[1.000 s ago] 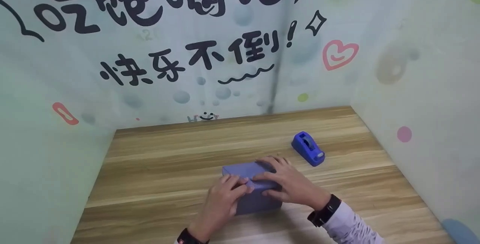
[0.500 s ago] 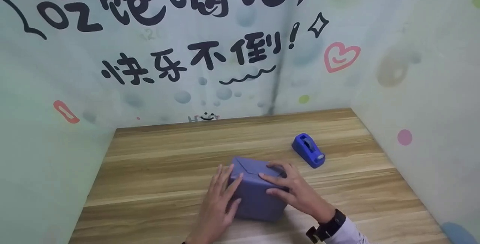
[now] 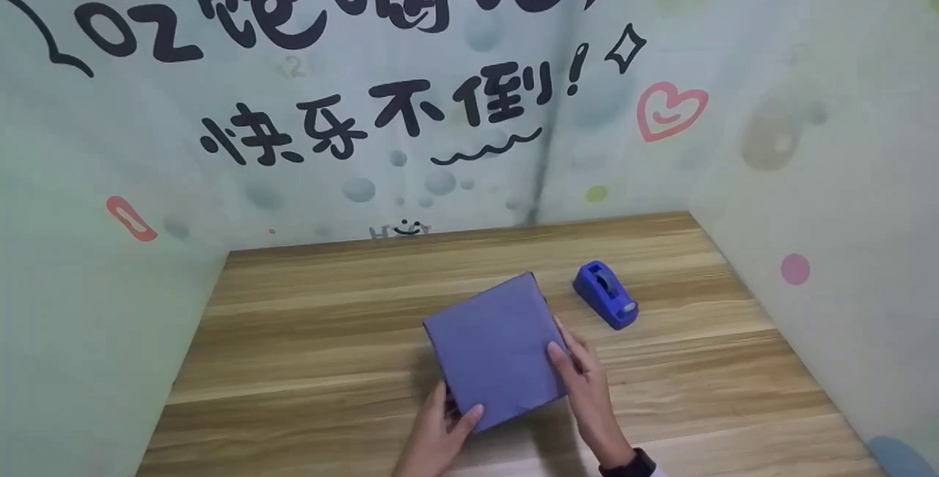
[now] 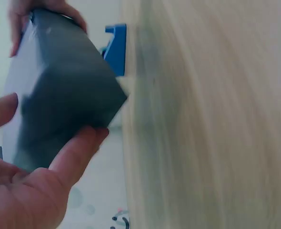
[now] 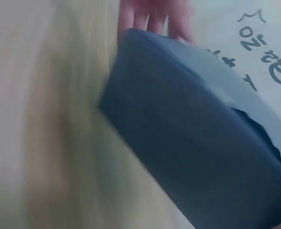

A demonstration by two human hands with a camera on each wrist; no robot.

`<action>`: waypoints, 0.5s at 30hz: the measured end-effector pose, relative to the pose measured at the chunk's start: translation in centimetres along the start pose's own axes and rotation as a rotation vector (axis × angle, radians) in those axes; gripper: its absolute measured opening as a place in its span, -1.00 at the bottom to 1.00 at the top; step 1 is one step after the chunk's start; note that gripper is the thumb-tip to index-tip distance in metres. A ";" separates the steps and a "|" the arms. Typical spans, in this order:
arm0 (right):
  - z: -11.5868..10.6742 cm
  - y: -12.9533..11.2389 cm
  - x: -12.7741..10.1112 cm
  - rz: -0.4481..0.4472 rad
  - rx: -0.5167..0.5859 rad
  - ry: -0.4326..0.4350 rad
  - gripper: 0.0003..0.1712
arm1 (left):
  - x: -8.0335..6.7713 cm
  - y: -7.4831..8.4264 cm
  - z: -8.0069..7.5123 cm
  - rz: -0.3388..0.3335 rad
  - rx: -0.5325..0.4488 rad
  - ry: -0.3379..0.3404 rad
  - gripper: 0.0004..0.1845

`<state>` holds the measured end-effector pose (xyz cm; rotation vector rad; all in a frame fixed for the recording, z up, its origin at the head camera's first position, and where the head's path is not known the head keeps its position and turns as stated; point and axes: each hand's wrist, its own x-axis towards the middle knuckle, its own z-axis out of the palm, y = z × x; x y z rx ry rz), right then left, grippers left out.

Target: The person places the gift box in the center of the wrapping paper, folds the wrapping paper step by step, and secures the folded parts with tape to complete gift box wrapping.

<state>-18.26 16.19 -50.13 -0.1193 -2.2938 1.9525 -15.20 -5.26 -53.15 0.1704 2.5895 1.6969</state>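
Note:
A box wrapped in blue-purple paper (image 3: 499, 359) is tilted between both hands, one broad smooth face toward the head camera. My left hand (image 3: 434, 437) grips its lower left corner, thumb on that face and fingers round the side. On the right edge my right hand (image 3: 593, 403) holds it, thumb in front and fingers along the side. The left wrist view shows the box (image 4: 78, 86) raised off the tabletop, a fingertip of the left hand (image 4: 40, 191) under a corner. A loose paper edge gapes along one side of the box (image 5: 188, 129) in the right wrist view.
A blue tape dispenser (image 3: 606, 295) stands on the wood-grain table (image 3: 308, 330), just beyond the right hand. Printed pale walls (image 3: 469, 183) enclose the table at the back and both sides.
Both hands have gone from pressing the folded paper on top to gripping the box by its sides. The box has been lifted and turned, bringing a smooth face into view.

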 end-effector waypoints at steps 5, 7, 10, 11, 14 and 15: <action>0.5 1.7 -0.9 0.028 -0.126 -0.085 -0.43 | 0.5 -0.3 0.5 0.045 0.139 0.150 -0.20; 0.5 2.3 -1.2 -0.018 -0.233 -0.110 -0.41 | 0.8 -0.7 0.6 0.045 0.093 0.173 -0.20; 0.6 3.2 -1.5 -0.080 -0.356 -0.131 -0.40 | 1.1 -1.5 1.0 0.048 0.002 0.155 -0.20; 0.7 3.5 -1.6 -0.086 -0.394 -0.129 -0.39 | 1.1 -1.7 1.0 0.046 -0.028 0.144 -0.20; 0.9 4.0 -1.8 -0.052 -0.397 -0.150 -0.37 | 1.2 -2.2 1.2 0.028 -0.087 0.112 -0.20; 1.0 4.1 -1.9 -0.024 -0.357 -0.166 -0.35 | 1.2 -2.3 1.2 0.007 -0.105 0.097 -0.20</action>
